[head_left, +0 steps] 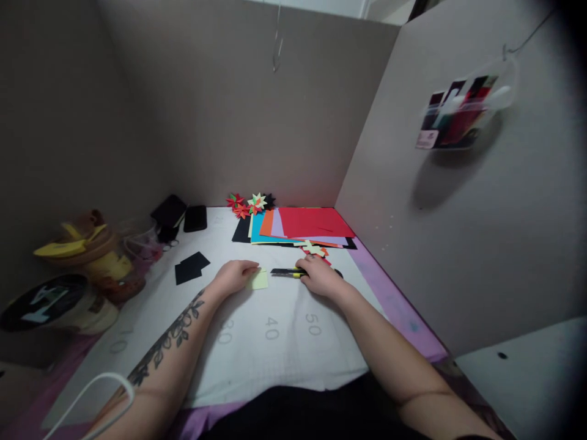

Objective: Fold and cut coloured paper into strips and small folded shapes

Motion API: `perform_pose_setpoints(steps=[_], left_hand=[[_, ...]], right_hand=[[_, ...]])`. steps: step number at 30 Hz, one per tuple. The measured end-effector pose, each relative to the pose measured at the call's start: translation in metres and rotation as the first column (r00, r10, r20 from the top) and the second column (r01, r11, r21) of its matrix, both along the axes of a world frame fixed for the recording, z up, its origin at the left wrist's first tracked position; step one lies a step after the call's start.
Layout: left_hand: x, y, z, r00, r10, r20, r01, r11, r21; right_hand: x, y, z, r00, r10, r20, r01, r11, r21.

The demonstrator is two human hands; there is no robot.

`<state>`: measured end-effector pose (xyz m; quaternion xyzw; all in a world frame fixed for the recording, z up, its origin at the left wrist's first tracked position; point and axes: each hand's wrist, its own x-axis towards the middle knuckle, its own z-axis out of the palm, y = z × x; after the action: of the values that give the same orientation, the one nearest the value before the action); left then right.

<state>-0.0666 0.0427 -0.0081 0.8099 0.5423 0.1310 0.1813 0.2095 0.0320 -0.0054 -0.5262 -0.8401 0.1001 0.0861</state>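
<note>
My left hand (233, 277) is closed, with its fingertips pinching the upper left edge of a pale yellow paper square (260, 280) low over the white cloth. My right hand (321, 278) is wrapped round a pair of scissors (283, 272) with dark blades and yellow parts; most of the handle is hidden under the hand. The blades point left toward the paper and a small gap lies between them. Just behind my right hand is a small pile of cut strips (313, 247) in pale yellow, orange and red. Black paper squares (191, 269) overlap left of my left hand.
Behind the strips lies a stack of coloured sheets (316, 223), with folded paper stars (257, 201) at its back left. A black phone-like object (195, 218) is at the back left. Tubs and a yellow-topped container (98, 247) line the left. Grey panels (257, 110) enclose the table.
</note>
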Motion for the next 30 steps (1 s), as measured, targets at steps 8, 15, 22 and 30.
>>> perform_pose_setpoints(steps=[8, 15, 22, 30], left_hand=[[0.001, 0.0, -0.003, 0.999, -0.001, 0.05, 0.003, 1.0, -0.029], [-0.002, -0.008, 0.009, 0.996, -0.087, -0.01, 0.084, 0.986, -0.141], [0.001, -0.014, 0.012, 0.984, -0.086, -0.155, 0.069, 0.991, -0.112], [0.002, -0.015, 0.012, 0.983, -0.08, -0.163, 0.064, 0.992, -0.105]], right_hand=[[-0.004, -0.003, 0.001, 0.999, 0.032, 0.033, -0.032, 0.999, -0.013], [-0.007, -0.004, 0.001, 0.998, 0.05, 0.047, -0.05, 0.999, -0.003], [-0.008, -0.004, 0.0, 0.997, 0.051, 0.051, -0.051, 0.999, -0.009], [-0.007, -0.005, 0.002, 0.998, 0.041, 0.054, -0.04, 0.999, -0.016]])
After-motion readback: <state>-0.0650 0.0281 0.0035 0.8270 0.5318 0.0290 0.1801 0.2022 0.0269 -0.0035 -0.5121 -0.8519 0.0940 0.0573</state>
